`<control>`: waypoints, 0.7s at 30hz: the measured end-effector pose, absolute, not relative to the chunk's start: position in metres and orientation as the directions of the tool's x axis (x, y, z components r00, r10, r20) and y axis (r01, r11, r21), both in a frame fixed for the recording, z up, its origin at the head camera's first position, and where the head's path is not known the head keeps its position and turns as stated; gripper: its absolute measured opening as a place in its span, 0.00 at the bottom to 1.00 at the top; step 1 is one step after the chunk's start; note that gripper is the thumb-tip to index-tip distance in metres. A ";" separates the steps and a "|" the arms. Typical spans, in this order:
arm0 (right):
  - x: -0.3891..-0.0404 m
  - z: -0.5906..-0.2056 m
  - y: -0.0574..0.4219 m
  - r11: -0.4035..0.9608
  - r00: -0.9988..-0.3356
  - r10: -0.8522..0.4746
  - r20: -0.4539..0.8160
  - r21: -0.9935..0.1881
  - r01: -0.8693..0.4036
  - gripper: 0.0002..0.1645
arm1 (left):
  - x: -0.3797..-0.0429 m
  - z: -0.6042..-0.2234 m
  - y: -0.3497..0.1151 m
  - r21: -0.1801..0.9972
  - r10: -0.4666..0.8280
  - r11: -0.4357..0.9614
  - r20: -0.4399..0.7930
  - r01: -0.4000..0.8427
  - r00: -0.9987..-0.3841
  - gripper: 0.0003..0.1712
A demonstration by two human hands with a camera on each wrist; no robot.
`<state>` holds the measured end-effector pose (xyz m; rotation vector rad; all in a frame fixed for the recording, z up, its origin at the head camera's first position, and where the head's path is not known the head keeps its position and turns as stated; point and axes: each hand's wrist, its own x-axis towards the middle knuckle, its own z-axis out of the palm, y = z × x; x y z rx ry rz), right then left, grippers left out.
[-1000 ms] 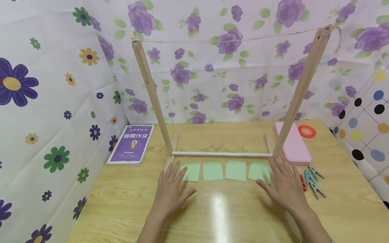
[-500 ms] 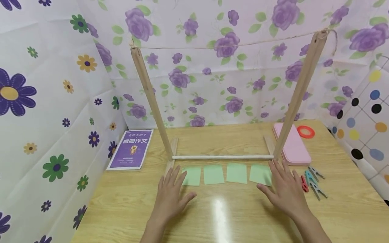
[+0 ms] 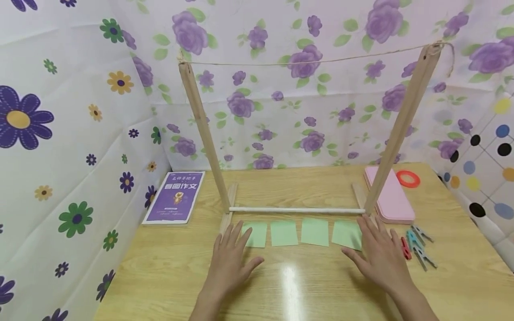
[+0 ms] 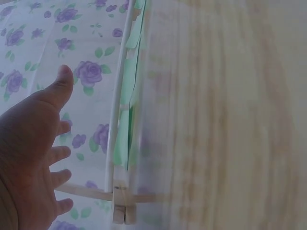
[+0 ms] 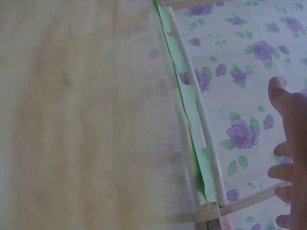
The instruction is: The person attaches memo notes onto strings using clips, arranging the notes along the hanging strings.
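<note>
A row of several green paper squares (image 3: 284, 233) lies on the table in front of a wooden frame (image 3: 205, 133). My left hand (image 3: 230, 263) is at the row's left end, fingers spread and straight, fingertips beside the leftmost square. Over by the rightmost square (image 3: 346, 234) is my right hand (image 3: 379, 256), also spread, its fingers overlapping that square's edge in the head view. Neither holds anything; whether they touch the table I cannot tell. Both wrist views show the hands with fingers extended. Clothespins, red (image 3: 405, 248), teal (image 3: 412, 238) and grey (image 3: 424, 257), lie right of my right hand.
A white rod (image 3: 297, 210) joins the frame's two posts low down, and a string (image 3: 321, 61) spans their tops. A purple book (image 3: 174, 198) lies at the left. A pink case (image 3: 391, 198) and a red ring (image 3: 408, 179) are behind the right post.
The head view dips and shifts slightly, so the whole scene moves a little in frame. Both hands stay in the same place by the green squares.
</note>
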<state>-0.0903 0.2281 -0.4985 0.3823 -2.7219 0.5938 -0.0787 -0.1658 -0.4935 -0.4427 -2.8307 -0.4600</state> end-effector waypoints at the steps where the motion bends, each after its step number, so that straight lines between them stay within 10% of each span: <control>1: -0.092 -0.497 0.229 0.876 -0.908 -0.191 0.373 -0.353 -0.329 0.57 | -0.079 -0.493 -0.165 0.266 0.251 0.906 0.284 0.328 -0.925 0.46; 21: -0.087 -0.490 0.243 0.902 -0.927 -0.135 0.350 -0.345 -0.261 0.57 | -0.076 -0.485 -0.158 0.274 0.248 0.906 0.273 0.322 -0.929 0.45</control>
